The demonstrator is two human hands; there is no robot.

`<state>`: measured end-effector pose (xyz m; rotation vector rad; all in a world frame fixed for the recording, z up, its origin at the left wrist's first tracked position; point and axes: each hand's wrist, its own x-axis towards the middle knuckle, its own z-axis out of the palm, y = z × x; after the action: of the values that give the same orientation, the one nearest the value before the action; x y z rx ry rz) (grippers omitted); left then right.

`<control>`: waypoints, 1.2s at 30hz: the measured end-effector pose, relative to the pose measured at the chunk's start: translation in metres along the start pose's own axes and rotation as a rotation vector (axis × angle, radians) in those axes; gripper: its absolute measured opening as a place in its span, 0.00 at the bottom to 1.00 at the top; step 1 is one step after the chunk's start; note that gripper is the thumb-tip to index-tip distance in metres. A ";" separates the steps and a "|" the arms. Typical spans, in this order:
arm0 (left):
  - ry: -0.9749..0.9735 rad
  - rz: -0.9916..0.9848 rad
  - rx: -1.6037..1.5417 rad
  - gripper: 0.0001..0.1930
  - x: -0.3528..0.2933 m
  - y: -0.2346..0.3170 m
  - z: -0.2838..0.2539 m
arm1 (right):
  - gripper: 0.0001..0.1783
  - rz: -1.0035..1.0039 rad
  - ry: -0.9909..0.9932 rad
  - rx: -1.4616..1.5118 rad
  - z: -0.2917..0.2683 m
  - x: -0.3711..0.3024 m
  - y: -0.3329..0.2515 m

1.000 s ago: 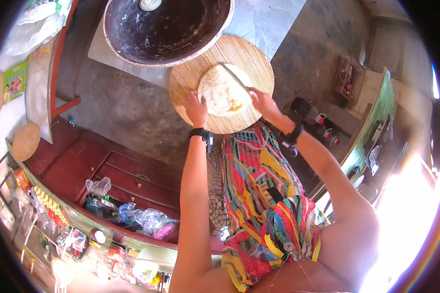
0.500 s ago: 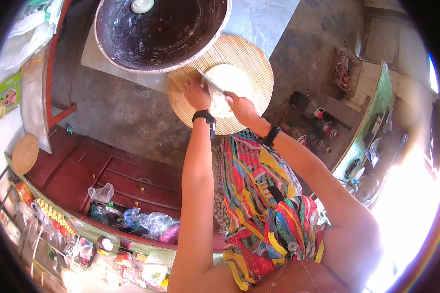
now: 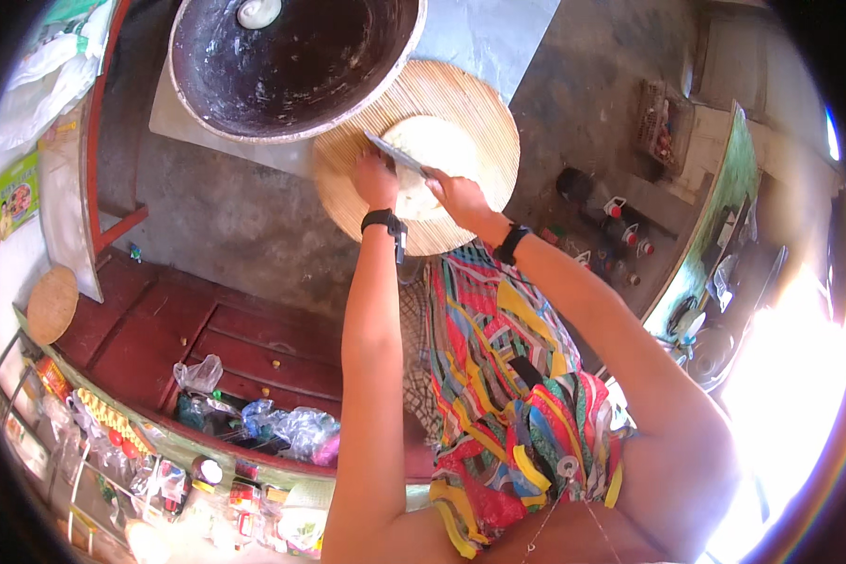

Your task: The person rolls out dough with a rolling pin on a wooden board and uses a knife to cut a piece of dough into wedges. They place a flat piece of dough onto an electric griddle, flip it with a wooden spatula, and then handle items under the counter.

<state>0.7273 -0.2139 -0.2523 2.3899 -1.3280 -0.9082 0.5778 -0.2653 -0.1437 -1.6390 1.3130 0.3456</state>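
Observation:
My right hand (image 3: 461,197) is closed round the handle of a knife (image 3: 397,153). Its blade slants up and left across a pale round piece (image 3: 451,150), washed out by light, so I cannot tell whether it is dough or a board. This piece lies on a round mat of straw-coloured stalks (image 3: 484,113). At its left edge, close beside the blade, is my left hand (image 3: 376,183), fingers curled in; what they hold, if anything, is hidden. Whitish bits (image 3: 416,199) lie between my hands.
A large dark basin (image 3: 296,70), smeared with white and holding a white lump (image 3: 258,12), stands at the mat's upper left. A grey sheet (image 3: 489,38) lies beyond. Bottles (image 3: 616,207) stand on the floor at right. Plastic bags (image 3: 296,430) lie on dark red boards (image 3: 244,348).
The knife blade has turned to show more of its flat side, and its tip sits slightly farther left. My left fingers are more curled. The whole view has shifted a little.

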 end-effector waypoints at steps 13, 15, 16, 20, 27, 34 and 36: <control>-0.169 -0.144 -0.098 0.13 0.012 0.028 -0.011 | 0.21 -0.059 0.069 0.022 0.012 0.006 0.016; -0.143 -0.069 -0.141 0.12 0.009 0.019 -0.006 | 0.20 -0.063 0.094 0.053 0.009 0.008 0.011; -0.147 -0.070 -0.136 0.12 0.011 0.017 -0.004 | 0.20 -0.061 0.092 0.058 0.004 0.014 0.007; -0.205 -0.082 -0.030 0.12 0.017 0.012 0.000 | 0.19 -0.049 0.021 0.068 0.016 0.020 0.017; -0.143 -0.001 -0.087 0.14 0.012 0.011 0.000 | 0.21 -0.085 0.081 0.042 0.017 0.031 0.016; -0.246 -0.121 -0.168 0.15 0.018 0.006 -0.005 | 0.21 -0.134 0.086 0.054 0.023 0.032 0.017; -0.177 -0.030 -0.221 0.15 0.014 0.016 -0.004 | 0.20 -0.133 0.104 0.120 0.022 0.040 0.027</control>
<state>0.7242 -0.2344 -0.2463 2.2083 -1.1829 -1.2314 0.5769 -0.2701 -0.1966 -1.6505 1.2684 0.1005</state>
